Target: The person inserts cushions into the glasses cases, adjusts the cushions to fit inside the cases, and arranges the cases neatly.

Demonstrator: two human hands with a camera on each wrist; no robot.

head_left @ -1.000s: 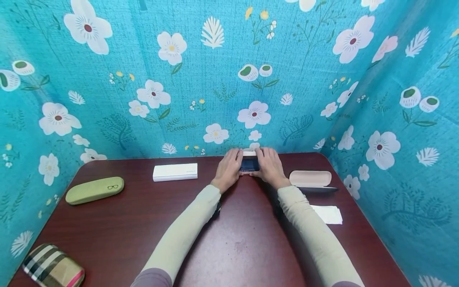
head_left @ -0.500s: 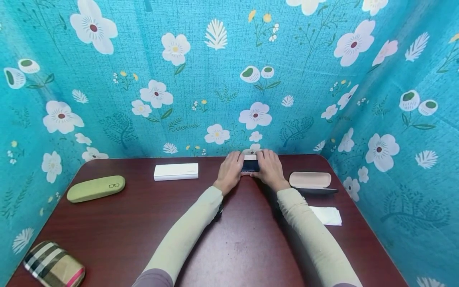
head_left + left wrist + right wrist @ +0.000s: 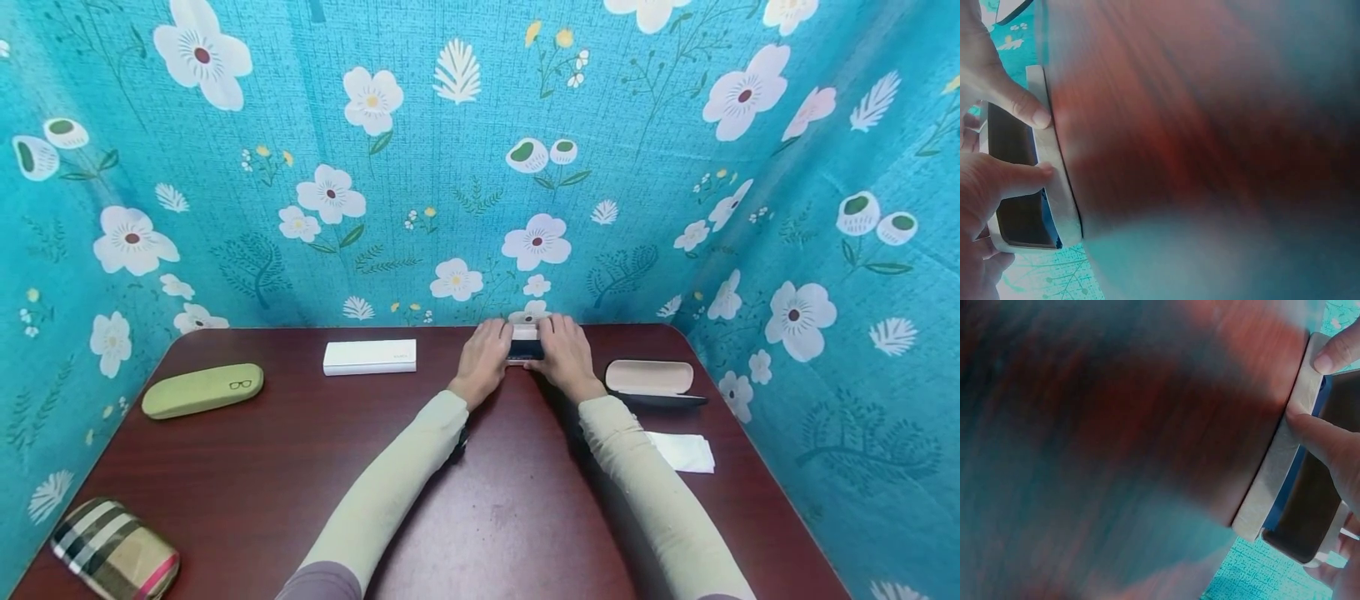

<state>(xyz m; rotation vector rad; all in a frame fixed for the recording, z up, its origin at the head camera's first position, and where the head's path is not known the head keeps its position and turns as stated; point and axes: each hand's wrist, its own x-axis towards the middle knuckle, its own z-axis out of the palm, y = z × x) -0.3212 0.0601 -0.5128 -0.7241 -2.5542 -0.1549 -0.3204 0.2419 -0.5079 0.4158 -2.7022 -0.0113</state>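
Observation:
At the table's far edge, both hands grip an open cream case with a dark inside. My left hand holds its left end and my right hand its right end. In the left wrist view, the thumbs press the front rim while fingers reach behind the raised lid. A blue strip shows along the inner edge in the right wrist view. The fingers behind the lid are mostly hidden.
A white box and a green glasses case lie left. A plaid case sits front left. To the right are an open pink-lined glasses case and a folded white cloth. A floral curtain hangs behind.
The dark opening of the case looks narrower, its lid lower and tilted toward me. Both hands keep their hold. The head view has shifted slightly.

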